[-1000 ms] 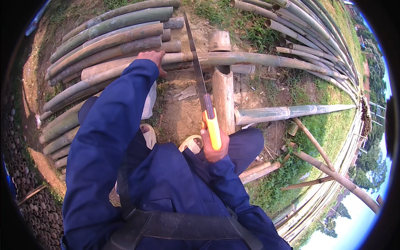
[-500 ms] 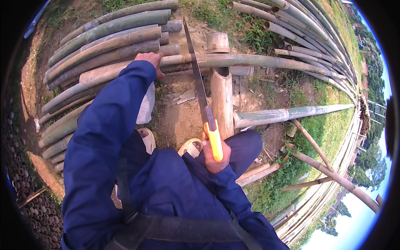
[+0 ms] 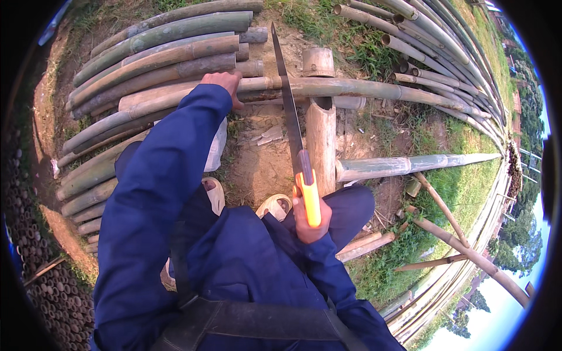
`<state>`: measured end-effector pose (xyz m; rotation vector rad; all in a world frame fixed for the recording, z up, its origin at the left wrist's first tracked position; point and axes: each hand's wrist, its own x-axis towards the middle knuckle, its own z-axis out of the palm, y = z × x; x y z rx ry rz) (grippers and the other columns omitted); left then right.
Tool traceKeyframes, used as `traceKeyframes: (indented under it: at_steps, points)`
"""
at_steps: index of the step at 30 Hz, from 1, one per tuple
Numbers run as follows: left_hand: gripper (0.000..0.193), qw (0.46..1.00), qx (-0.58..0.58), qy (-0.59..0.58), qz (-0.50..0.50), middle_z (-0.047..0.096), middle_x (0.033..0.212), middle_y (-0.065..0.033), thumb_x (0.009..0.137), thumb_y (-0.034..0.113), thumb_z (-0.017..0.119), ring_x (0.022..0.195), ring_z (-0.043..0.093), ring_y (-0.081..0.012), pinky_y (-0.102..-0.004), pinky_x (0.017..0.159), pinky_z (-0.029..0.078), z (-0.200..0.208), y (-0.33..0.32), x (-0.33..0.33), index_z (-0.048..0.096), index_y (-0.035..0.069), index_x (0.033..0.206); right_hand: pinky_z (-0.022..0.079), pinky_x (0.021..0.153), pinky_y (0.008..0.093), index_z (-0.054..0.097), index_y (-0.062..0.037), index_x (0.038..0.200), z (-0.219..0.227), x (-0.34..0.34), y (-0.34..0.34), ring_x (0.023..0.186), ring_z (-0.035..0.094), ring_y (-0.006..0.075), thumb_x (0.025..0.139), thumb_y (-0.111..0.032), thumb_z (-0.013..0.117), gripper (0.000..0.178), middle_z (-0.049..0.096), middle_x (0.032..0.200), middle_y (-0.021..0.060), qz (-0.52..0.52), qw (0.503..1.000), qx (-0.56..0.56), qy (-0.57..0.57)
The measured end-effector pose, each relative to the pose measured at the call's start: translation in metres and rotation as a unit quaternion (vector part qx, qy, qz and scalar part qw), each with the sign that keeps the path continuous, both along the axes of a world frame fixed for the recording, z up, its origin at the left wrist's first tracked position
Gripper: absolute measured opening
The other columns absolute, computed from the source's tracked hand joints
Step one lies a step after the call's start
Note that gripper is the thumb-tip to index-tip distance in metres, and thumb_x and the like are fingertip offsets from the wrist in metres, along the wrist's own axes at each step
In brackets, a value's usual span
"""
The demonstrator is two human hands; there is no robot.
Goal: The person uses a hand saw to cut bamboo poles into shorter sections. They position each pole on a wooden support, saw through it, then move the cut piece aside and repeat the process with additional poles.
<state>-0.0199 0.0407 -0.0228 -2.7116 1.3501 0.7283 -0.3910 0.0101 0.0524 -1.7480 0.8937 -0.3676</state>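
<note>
My right hand [image 3: 310,221] is closed round the yellow handle of a hand saw [image 3: 291,111]. The long dark blade points away from me and lies across a bamboo pole [image 3: 357,88]. My left hand [image 3: 225,85] grips that same pole just left of the blade, its fingers over the far side and partly hidden. Beneath the pole, right of the blade, stands an upright bamboo post [image 3: 321,146] with a hollow top. A short bamboo stub [image 3: 318,62] shows just beyond the pole. Whether the teeth have cut in, I cannot tell.
Cut bamboo lengths [image 3: 158,58] lie side by side at the left. Long poles [image 3: 433,50] are stacked at the far right. Another green pole [image 3: 410,167] runs right from the post. A whitish bag [image 3: 216,149] sits below my left wrist, near my sandalled feet [image 3: 275,206].
The whole view has shifted slightly, so the scene sits a little further right. The saw and both hands keep nearly the same places on the pole.
</note>
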Motion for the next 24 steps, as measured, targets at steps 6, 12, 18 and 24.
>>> traceKeyframes:
  at_steps: [6, 12, 18, 24]
  points:
    - [0.089, 0.999, -0.001, 0.012, 0.045, 0.060, 0.135, -0.0178, 0.068, 0.051, 0.085, 0.123, 0.059, -0.0371, -0.0502, 0.103, 0.045, -0.002, 0.002, -0.011, 0.047, 0.012, 0.139, 0.049, 0.064, 0.0288, 0.068, 0.0024, 0.105, -0.042, 0.072, -0.046, 0.070, 0.059, 0.0112, 0.090, -0.004, 0.070, 0.016, 0.065, 0.080, 0.0052, 0.011, 0.998, -0.013, -0.057]
    - [0.105, 0.983, -0.106, -0.106, 0.104, 0.032, 0.160, -0.0193, 0.074, 0.061, 0.080, 0.151, 0.022, -0.0417, -0.0539, 0.121, 0.020, -0.018, 0.032, -0.064, 0.032, 0.016, 0.155, 0.051, 0.070, 0.0297, 0.067, 0.0038, 0.112, -0.052, 0.071, -0.040, 0.077, 0.063, 0.0130, 0.089, -0.002, 0.070, 0.024, 0.068, 0.087, 0.0080, 0.020, 0.996, -0.035, -0.080]
    - [0.081, 0.953, -0.248, -0.127, 0.120, 0.034, 0.158, -0.0174, 0.089, 0.059, 0.066, 0.152, 0.021, -0.0391, -0.0525, 0.123, 0.017, -0.041, 0.047, -0.077, 0.039, 0.015, 0.152, 0.051, 0.070, 0.0294, 0.068, 0.0040, 0.112, -0.048, 0.072, -0.044, 0.077, 0.064, 0.0135, 0.089, -0.003, 0.070, 0.024, 0.068, 0.088, 0.0083, 0.021, 0.996, -0.029, -0.087]
    - [0.062, 0.984, -0.056, -0.047, 0.165, 0.065, 0.125, -0.0199, 0.099, 0.063, 0.041, 0.124, 0.058, -0.0347, -0.0501, 0.108, 0.040, -0.006, 0.040, -0.017, 0.065, 0.013, 0.128, 0.052, 0.070, 0.0298, 0.068, 0.0036, 0.112, -0.045, 0.070, -0.044, 0.077, 0.064, 0.0129, 0.090, -0.004, 0.070, 0.024, 0.069, 0.088, 0.0089, 0.026, 0.996, -0.045, -0.077]
